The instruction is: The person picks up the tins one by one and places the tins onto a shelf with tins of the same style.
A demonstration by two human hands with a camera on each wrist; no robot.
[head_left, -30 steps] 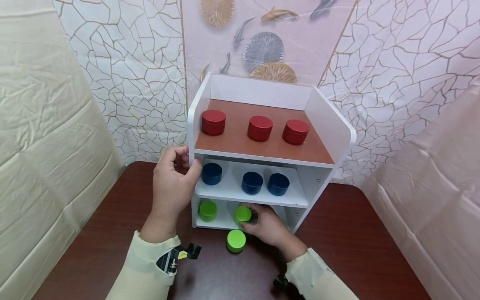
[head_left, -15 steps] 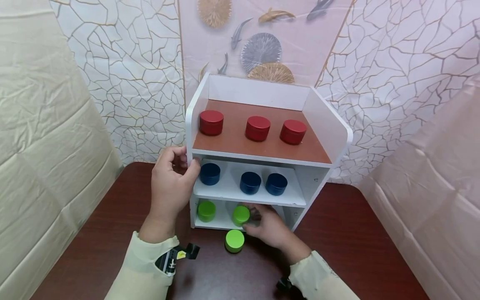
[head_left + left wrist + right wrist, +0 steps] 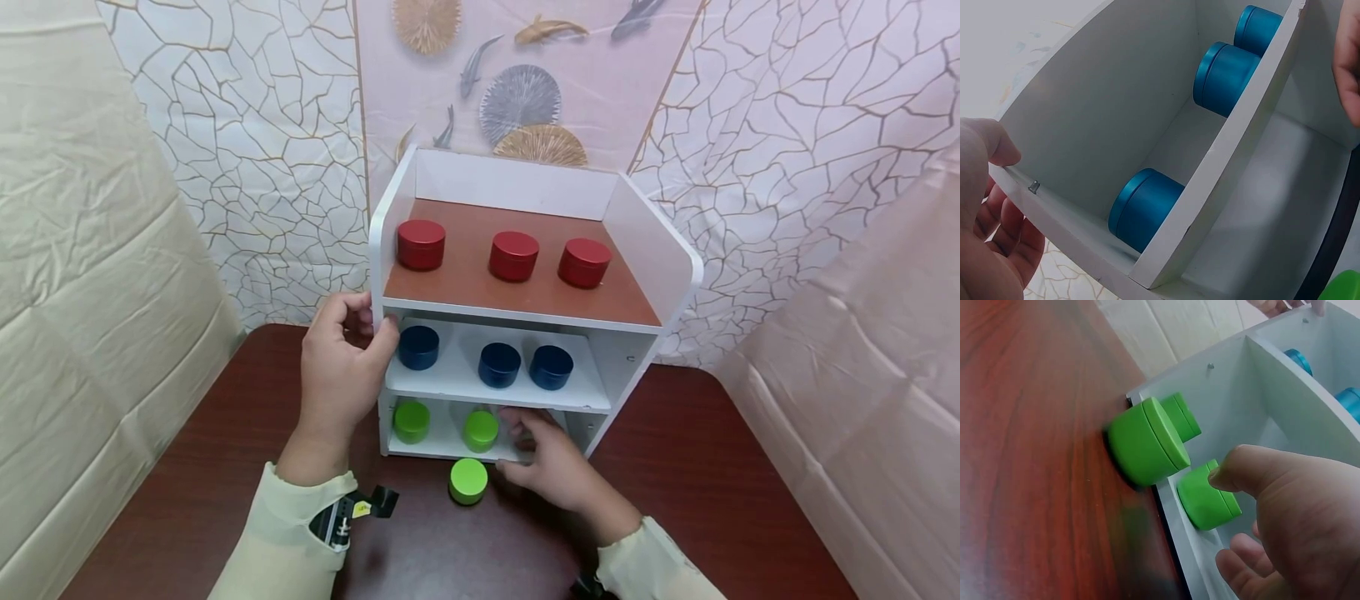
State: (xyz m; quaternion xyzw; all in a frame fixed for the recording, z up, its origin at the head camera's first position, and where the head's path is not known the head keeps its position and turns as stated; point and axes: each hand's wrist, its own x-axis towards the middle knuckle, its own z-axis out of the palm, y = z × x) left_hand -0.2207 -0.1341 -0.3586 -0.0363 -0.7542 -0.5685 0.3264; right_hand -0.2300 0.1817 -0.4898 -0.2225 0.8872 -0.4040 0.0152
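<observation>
My left hand (image 3: 341, 358) grips the left side panel of a white shelf unit (image 3: 498, 398), thumb inside and fingers behind, as the left wrist view also shows. My right hand (image 3: 551, 458) is at the bottom shelf, fingers parted and holding nothing, just right of a round green tin (image 3: 480, 431). Another green tin (image 3: 412, 422) stands at the left of that shelf. On the table in front of the unit sits a third green tin (image 3: 468, 482). In the right wrist view the thumb overlaps the nearer shelf tin (image 3: 1207, 497).
Three blue tins, one of them at the left (image 3: 418, 347), stand on the middle shelf. Three red tins, including a central one (image 3: 513, 256), are on the brown top shelf. The unit stands on a dark red wooden table (image 3: 712, 500), with patterned cloth (image 3: 285, 167) behind.
My right hand has let go of the green tin on the bottom shelf and drawn off to the right. The left hand keeps its grip on the panel.
</observation>
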